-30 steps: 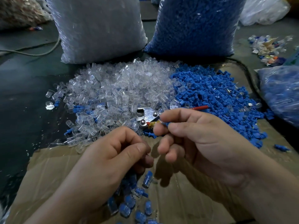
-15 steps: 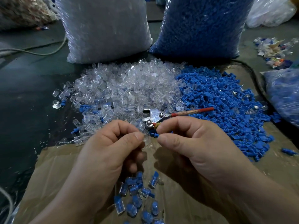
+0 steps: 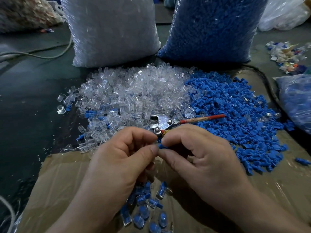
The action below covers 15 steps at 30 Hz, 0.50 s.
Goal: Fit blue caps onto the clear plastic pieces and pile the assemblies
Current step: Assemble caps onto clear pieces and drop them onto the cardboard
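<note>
Hands meet fingertip to fingertip at centre: left hand and right hand are both curled, pinching one blue cap between them. Loose blue caps heap at 2 o'clock, clear pieces at 11 — finished assemblies piled at 6 on the cardboard.

Single view: a wide-angle camera worn on the head, facing forward and steeply down. The left hand and right hand enter from the bottom edge and sit close to the lens, pinching a small blue plastic cap at frame centre. An upright clear plastic sack of blue caps bounds the far edge.
</note>
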### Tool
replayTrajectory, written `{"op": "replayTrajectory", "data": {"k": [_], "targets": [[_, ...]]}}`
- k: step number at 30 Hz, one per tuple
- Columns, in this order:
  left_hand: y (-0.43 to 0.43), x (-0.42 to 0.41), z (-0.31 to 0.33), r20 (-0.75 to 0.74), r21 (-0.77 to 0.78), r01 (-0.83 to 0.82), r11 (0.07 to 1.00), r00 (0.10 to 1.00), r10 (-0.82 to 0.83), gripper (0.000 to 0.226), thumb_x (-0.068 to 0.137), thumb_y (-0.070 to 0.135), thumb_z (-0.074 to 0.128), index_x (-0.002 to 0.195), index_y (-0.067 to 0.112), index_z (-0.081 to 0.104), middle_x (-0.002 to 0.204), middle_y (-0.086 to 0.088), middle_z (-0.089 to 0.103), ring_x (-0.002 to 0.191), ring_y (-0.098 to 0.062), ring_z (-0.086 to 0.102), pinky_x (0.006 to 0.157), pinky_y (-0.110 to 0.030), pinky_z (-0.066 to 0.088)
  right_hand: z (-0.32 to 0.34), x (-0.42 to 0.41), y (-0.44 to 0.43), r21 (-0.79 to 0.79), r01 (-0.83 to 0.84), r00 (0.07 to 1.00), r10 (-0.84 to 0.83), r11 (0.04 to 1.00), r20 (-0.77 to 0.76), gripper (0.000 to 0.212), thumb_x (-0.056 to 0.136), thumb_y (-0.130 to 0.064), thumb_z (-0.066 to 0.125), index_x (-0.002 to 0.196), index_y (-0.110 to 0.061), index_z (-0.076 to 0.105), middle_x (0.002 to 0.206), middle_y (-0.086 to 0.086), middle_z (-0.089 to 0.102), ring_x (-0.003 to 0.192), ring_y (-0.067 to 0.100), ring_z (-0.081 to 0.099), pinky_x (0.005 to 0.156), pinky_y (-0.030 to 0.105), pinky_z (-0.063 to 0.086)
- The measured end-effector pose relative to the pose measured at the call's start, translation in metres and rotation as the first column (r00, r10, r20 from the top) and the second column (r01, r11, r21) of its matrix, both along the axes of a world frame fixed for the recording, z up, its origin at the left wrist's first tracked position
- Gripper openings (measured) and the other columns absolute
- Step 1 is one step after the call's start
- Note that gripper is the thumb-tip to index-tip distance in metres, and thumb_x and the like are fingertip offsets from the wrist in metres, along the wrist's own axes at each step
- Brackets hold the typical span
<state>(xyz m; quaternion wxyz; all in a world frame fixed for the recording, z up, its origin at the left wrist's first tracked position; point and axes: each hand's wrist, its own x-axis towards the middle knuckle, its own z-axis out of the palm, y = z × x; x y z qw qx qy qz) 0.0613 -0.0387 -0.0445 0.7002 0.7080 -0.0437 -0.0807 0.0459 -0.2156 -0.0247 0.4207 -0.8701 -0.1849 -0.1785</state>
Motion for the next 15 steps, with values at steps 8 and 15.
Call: {"op": "replayTrajectory", "data": {"k": [8, 15], "targets": [[-0.0022, -0.0010, 0.0023, 0.014, 0.014, -0.029, 0.999, 0.999, 0.029, 0.020, 0.068, 0.034, 0.082, 0.086, 0.029, 0.074, 0.067, -0.005, 0.070, 0.057, -0.021, 0.068, 0.054, -0.031, 0.055, -0.0038, 0.0008, -0.0026, -0.140, -0.020, 0.999, 0.026, 0.990, 0.040, 0.024, 0.096, -0.027, 0.051, 0.110, -0.018, 0.068, 0.105, -0.008, 0.063, 0.093, 0.009, 0.062, 0.075, 0.032, 0.052], [-0.0018, -0.0021, 0.0068, 0.029, 0.064, -0.013, 0.998, 1.000, 0.011, 0.025, 0.068, 0.035, 0.090, 0.086, 0.031, 0.074, 0.072, -0.003, 0.072, 0.059, -0.015, 0.066, 0.052, -0.022, 0.051, -0.0019, 0.0008, -0.0019, -0.215, -0.029, 0.999, 0.034, 0.976, 0.018, 0.023, 0.094, -0.029, 0.054, 0.106, -0.017, 0.069, 0.102, -0.005, 0.063, 0.093, 0.018, 0.060, 0.073, 0.041, 0.052]]}}
